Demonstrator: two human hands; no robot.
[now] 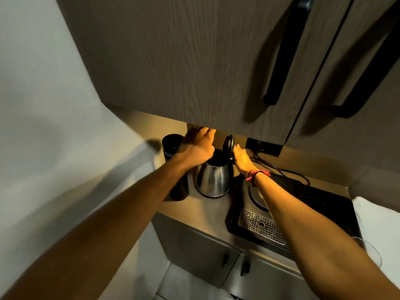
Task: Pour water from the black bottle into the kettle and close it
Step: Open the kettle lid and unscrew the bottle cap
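Our right hand (242,158) lies flat, fingers together, against the raised lid (229,145); it grips nothing. Our left hand (198,146) hovers loosely curled above the kettle (213,179) mouth, holding nothing visible. The bottle (173,148) stands upright on the counter (205,210), just left of the kettle and partly behind our forearm. We judge it rigid, smooth and possibly heavy when full: grasp mid-body, firmly.

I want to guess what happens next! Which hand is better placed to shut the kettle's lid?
Probably the right hand. Its open palm is beside the raised black lid of the shiny steel kettle, while the left hand hovers over the kettle's opening, near the tall black bottle.
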